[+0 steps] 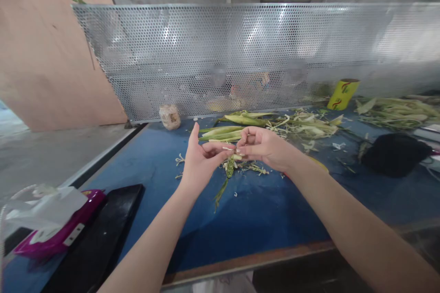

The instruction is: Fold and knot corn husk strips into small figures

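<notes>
Over the blue tabletop [206, 219], my left hand [202, 160] and my right hand [266, 146] meet, fingertips nearly touching. Both pinch a woven leaf piece [230, 168] at its pale upper end. Its braided green body hangs below the fingers and runs down to a leafy tail [221, 196]. My left thumb and forefinger press together while another finger points up. The right fingers are curled, and thumb and forefinger close on a pale strip. Just behind the hands lie long green husk leaves [223, 133]. Small leaf scraps [258, 168] are scattered beneath.
A perforated metal screen [206, 50] bounds the table's back. Near it stand a roll of tape [170, 116] and a yellow cylinder [343, 94]. More husks [398, 112] and a black bundle [395, 154] lie right; a purple tissue box [58, 233] and black tray-like slab [99, 233] lie left.
</notes>
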Available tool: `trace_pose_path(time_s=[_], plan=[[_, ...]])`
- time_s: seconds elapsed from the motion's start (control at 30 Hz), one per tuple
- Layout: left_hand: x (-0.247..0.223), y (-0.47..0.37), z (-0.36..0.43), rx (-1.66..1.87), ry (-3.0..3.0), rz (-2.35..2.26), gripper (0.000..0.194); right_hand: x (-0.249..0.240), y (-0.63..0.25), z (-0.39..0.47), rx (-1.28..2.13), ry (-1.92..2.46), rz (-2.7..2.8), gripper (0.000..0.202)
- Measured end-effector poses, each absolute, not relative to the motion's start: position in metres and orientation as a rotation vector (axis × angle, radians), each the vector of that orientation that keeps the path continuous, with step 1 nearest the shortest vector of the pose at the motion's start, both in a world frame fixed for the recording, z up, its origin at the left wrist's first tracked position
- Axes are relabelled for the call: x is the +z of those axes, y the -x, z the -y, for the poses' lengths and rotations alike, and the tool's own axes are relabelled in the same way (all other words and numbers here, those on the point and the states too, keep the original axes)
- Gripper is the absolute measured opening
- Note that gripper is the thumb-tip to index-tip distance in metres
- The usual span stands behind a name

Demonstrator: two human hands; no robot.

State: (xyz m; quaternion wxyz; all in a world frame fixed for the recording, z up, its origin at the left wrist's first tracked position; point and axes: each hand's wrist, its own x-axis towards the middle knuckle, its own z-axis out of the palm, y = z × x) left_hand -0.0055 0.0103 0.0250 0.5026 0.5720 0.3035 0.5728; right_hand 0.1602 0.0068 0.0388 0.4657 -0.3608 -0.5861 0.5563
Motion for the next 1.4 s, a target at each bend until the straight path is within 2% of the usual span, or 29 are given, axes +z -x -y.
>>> trace_pose_path(time_s=[0.13, 0.37, 0.57, 0.73, 0.93, 1.23, 1.4], plan=[[0.021, 0.008, -0.015, 1.387, -1.400, -0.723, 0.111, 0.034, -0.155, -0.008, 1.465, 0.870, 1.324, 0.031], [0.018, 0.008, -0.019, 1.382, -1.277, -0.774, 0.115, 0.032, -0.150, -0.008, 1.140, 0.853, 1.465, 0.024], [0.019, 0.005, -0.020, 1.330, -1.198, -0.852, 0.118, 0.031, -0.149, -0.008, 1.179, 0.778, 1.411, 0.027], [0.017, 0.003, -0.019, 1.316, -1.197, -0.875, 0.107, 0.029, -0.146, -0.008, 1.262, 0.738, 1.287, 0.029], [0.023, 0.003, -0.012, 1.247, -1.094, -0.848, 0.086, 0.033, -0.150, -0.009, 1.250, 0.740, 1.213, 0.026], [0.020, 0.009, -0.016, 1.241, -1.366, -0.854, 0.109, 0.038, -0.153, -0.009, 1.310, 0.729, 1.208, 0.024], [0.024, 0.009, -0.012, 1.299, -1.539, -0.863, 0.107, 0.039, -0.153, -0.008, 1.338, 0.708, 1.241, 0.024]])
